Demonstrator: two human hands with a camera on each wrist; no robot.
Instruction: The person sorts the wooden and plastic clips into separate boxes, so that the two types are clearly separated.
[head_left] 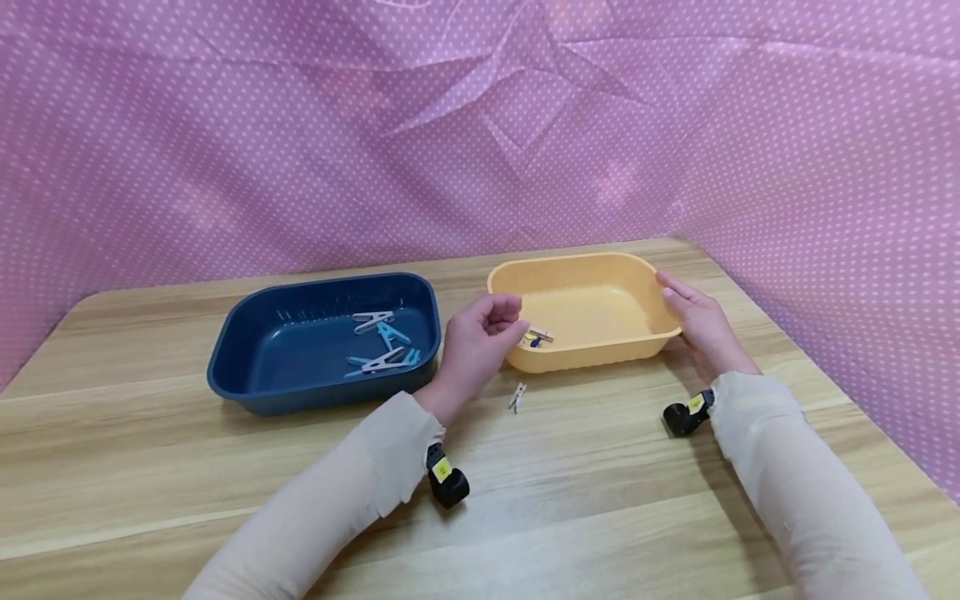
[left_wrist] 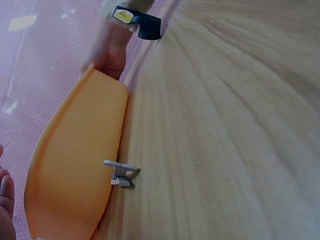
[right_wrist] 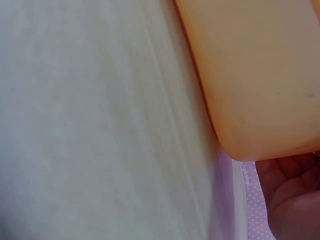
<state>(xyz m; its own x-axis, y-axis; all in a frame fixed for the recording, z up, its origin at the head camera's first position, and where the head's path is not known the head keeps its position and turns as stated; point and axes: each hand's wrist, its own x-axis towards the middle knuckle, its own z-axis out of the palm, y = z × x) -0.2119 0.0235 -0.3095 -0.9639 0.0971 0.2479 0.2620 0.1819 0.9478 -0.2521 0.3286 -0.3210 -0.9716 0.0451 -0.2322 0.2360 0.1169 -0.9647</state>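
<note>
My right hand [head_left: 701, 325] grips the right end of a yellow basin [head_left: 592, 354]; its palm and fingers also show at the basin's end [right_wrist: 295, 192] in the right wrist view. My left hand [head_left: 480, 346] hovers over the basin's left front corner, fingers loosely bent, with nothing visible between them and the thumb. Just below it, small clothespins [head_left: 540, 336] with yellow and blue bits lie in that corner, partly hidden by the hand. A small pale clothespin [head_left: 517, 398] lies on the table before the basin, also visible in the left wrist view.
Left of the yellow basin stands a dark blue basin [head_left: 300, 396] with several larger white and light blue clothespins [head_left: 382, 361] on its right side. Both basins are on a wooden table [head_left: 562, 492]. A pink dotted cloth [head_left: 450, 167] hangs behind and at the sides.
</note>
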